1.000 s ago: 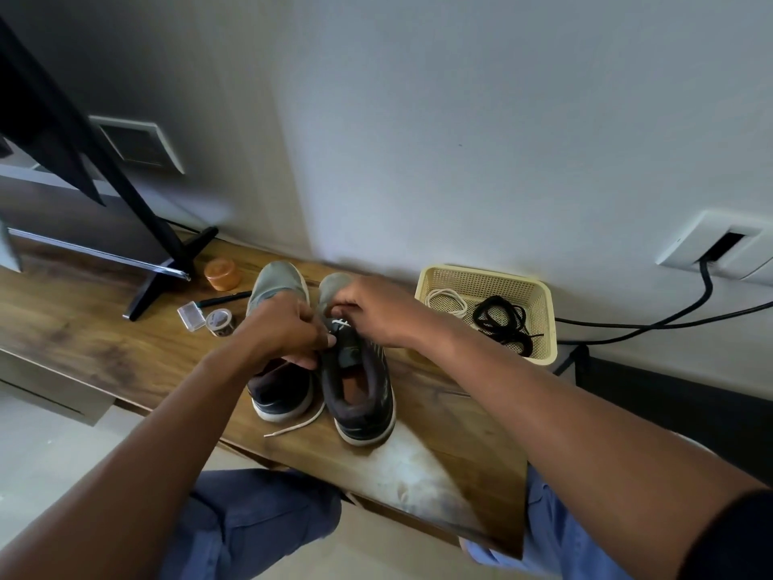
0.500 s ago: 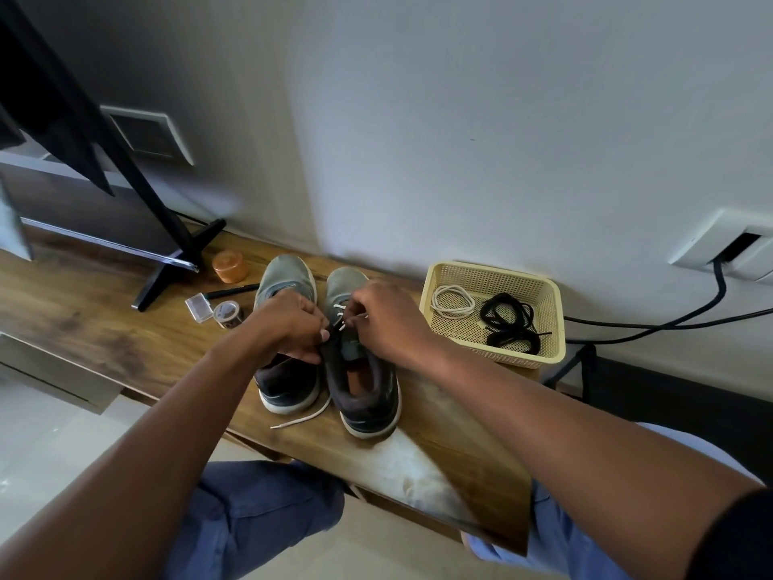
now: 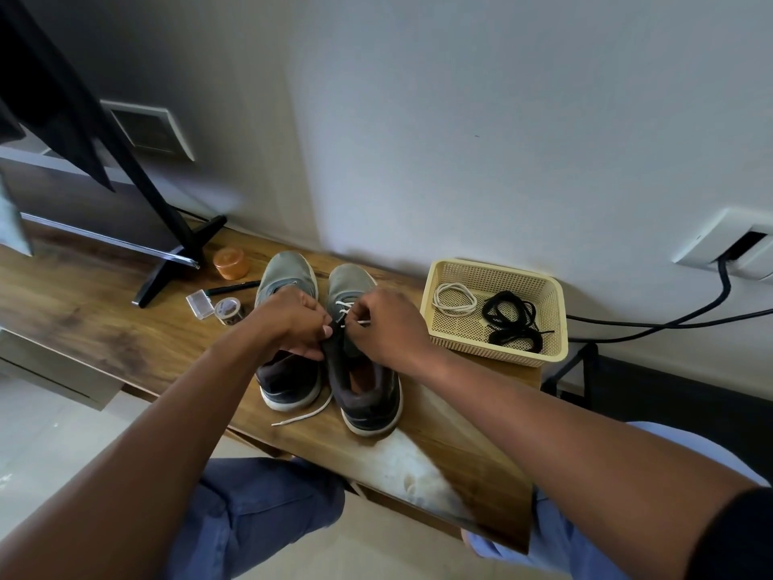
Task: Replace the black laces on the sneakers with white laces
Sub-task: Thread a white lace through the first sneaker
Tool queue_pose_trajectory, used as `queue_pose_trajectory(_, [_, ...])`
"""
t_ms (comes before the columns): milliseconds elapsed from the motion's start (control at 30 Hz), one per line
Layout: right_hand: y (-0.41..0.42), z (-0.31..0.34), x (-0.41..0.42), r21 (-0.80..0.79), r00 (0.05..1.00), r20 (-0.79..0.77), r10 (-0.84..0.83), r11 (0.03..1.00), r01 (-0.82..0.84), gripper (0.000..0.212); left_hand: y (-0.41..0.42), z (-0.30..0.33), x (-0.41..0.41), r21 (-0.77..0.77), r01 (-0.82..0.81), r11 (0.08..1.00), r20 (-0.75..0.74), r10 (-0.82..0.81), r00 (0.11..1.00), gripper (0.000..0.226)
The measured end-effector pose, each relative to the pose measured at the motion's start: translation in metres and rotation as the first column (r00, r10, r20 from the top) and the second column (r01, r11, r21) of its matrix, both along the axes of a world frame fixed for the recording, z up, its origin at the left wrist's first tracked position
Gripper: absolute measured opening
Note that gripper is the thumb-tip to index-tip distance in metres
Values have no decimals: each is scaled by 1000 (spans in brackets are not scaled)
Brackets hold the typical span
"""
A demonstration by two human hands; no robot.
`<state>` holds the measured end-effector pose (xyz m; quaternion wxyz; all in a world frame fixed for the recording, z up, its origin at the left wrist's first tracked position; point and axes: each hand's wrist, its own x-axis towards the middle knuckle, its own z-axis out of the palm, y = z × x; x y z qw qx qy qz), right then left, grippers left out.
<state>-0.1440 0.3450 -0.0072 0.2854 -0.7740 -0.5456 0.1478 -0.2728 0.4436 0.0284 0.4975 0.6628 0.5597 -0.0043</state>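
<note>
— On the shelf [image 3: 125, 328], how many sneakers?
— Two, side by side, toes to the wall [image 3: 460, 119]. Both are grey at the toe and dark at the heel, with white soles. Left sneaker [image 3: 288, 370] just beside right sneaker [image 3: 359, 391].
— And the laces?
— One white lace [image 3: 345, 309] is threaded through the right sneaker's lower eyelets; its loose end [image 3: 301, 416] trails out between the two heels onto the wood. A second white lace, coiled [image 3: 454, 297], lies in the basket [image 3: 493, 357] with a tangle of black laces [image 3: 510, 324]; how many black ones I cannot tell.
— Hands?
— Two, both over the right sneaker's tongue. Right hand [image 3: 389, 328] pinches the lace tip between thumb and fingers. Left hand [image 3: 293, 324] has its fingers curled at the sneaker's left edge; it seems to grip the upper there, though what is under the fingers is hidden.
— Anything else around?
— Left of the sneakers: one orange jar [image 3: 230, 263], one black pen [image 3: 232, 288], one small clear box [image 3: 200, 304], one little round tin [image 3: 229, 310]. A black stand foot [image 3: 175, 261] sits further left. One basket, cream, at the right end of the shelf.
— The room?
— Wood-grain shelf with a pale worn patch near its front edge, plain grey wall, a wall socket [image 3: 728, 249] at right with black cables [image 3: 669, 320] running from it.
</note>
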Motion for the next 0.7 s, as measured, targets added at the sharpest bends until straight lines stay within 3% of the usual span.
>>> queue_pose_trajectory(367, [-2, -11, -2, -1, 996, -88, 17, 1000, -17, 15, -4, 3, 1, 13, -5, 1000, -18, 5, 1000, 6])
queue_pose_trajectory(600, [-1, -14, -4, 21, 1000, -20, 3, 1000, -3, 14, -2, 1, -3, 19, 12, 1000, 2, -13, 1000, 5])
queue_pose_trajectory(700, [0, -16, -4, 28, 1000, -16, 11, 1000, -10, 17, 0, 0, -5, 12, 41, 999, 22, -42, 999, 15])
